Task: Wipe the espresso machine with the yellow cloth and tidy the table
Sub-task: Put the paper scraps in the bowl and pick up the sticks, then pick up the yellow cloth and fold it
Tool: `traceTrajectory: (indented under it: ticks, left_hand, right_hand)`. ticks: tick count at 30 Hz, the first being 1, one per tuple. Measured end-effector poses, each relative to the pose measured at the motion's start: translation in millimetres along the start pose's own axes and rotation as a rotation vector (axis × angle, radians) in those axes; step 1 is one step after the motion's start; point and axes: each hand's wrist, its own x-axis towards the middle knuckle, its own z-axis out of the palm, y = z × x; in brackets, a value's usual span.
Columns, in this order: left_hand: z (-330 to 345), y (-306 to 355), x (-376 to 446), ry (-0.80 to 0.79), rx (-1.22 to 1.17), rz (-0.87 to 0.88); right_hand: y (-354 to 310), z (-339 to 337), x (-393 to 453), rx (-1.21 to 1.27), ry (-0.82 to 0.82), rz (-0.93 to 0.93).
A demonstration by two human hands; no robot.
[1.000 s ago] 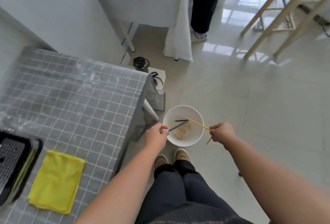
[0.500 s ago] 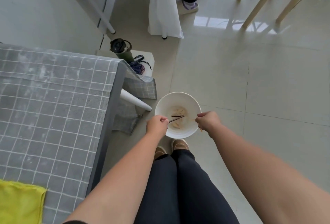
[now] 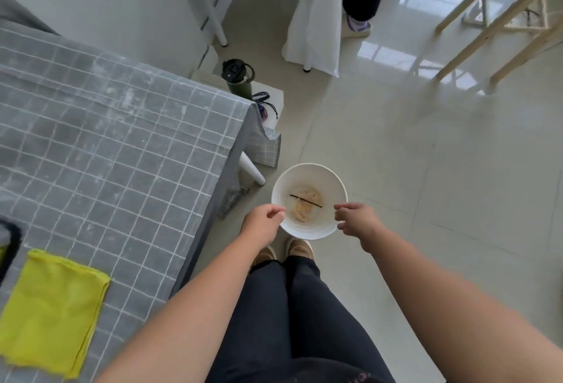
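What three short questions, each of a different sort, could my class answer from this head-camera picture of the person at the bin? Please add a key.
1. True or false: the yellow cloth lies on the grey checked table.
2. Multiple choice: where is the dark stick? A, in the left hand; B, inside the white bin; C, on the table.
3. Short answer: what stands on the floor past the table's far corner?

Key
1. True; it lies flat near the table's near edge.
2. B; it lies across the bin's bottom, and both the left hand and the right hand hold nothing.
3. A dark green bottle with a black lid.
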Motion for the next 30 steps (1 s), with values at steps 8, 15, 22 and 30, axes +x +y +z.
traceTrajectory:
  ticks: [8,15,22,30]
  left_hand:
    - [-76.2,18.5,-98.2,0.221,-0.345,0.247]
    - [-150.5,-24.2,-176.1,0.647,-0.551,0.255]
    - [-189.4,-113.9,-206.6,1.124,-0.519,-0.087]
    - [-201.6,-177.5,-213.7,1.012,-0.570,-0.420]
  right_hand:
    - [-77.7,78.0,-84.6,-0.162,-0.226,-0.280]
    - [-130.0,182.5,-165.7,-0.355,-0.465,-0.571]
    - [-125.4,279.4,-209.4,-0.545,-0.627,-0.614]
    - [-94.5,357.2,-235.0,-0.962,-0.486,-0.778]
